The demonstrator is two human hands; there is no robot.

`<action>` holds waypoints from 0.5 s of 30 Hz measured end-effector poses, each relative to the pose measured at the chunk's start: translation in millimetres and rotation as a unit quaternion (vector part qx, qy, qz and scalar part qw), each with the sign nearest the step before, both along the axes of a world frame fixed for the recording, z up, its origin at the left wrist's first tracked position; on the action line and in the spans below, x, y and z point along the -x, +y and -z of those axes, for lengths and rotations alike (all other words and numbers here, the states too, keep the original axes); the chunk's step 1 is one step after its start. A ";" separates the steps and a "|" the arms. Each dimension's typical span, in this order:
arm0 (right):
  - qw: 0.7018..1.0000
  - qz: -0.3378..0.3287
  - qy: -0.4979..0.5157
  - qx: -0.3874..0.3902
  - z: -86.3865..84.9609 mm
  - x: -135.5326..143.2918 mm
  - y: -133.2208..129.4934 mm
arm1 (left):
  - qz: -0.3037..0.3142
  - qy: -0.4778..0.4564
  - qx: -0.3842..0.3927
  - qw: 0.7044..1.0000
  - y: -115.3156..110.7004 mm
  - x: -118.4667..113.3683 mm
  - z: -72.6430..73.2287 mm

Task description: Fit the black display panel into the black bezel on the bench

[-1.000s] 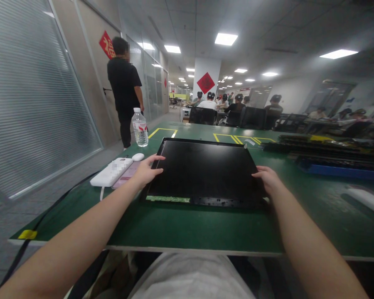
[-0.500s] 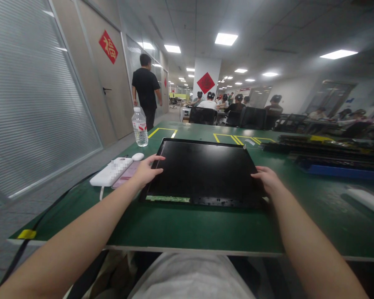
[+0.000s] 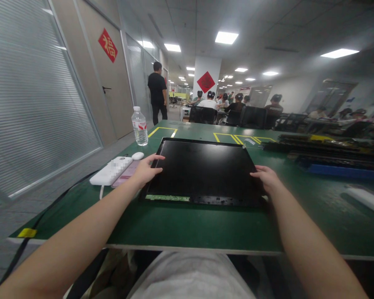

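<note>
A flat black display panel [image 3: 205, 170] lies face up on the green table [image 3: 193, 228], with a green circuit strip [image 3: 167, 198] along its near left edge. My left hand [image 3: 147, 168] grips the panel's left edge, thumb and index finger over the top surface. On the right edge, my right hand [image 3: 266, 178] holds the panel with its fingertips on the rim; its lower fingers are partly hidden.
Left of the panel are a water bottle [image 3: 140, 126], a white power bank [image 3: 110, 171], a phone [image 3: 124, 173] and a white oval object [image 3: 138, 156]. Dark strips [image 3: 336, 155] are stacked at right, near a white object [image 3: 366, 199]. One person [image 3: 157, 91] stands beyond the table.
The person in black has moved farther away and slightly right along the corridor. Both my hands and the panel stay nearly where they were.
</note>
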State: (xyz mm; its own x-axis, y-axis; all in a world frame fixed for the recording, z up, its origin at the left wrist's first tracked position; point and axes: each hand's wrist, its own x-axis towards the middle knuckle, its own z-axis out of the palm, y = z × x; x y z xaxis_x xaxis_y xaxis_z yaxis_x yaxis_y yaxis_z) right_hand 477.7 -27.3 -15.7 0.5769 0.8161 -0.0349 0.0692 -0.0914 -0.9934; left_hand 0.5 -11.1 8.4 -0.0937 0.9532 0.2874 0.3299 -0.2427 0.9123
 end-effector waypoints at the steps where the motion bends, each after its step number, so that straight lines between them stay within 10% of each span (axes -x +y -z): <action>1: 1.000 0.002 0.000 0.002 0.1 0.1 0.2 | 0.000 -0.001 0.006 1.000 -0.4 -0.4 -0.2; 15: 0.997 0.015 -0.043 0.065 1.2 -4.9 0.9 | -0.022 0.052 0.049 0.997 -6.3 -2.1 -4.8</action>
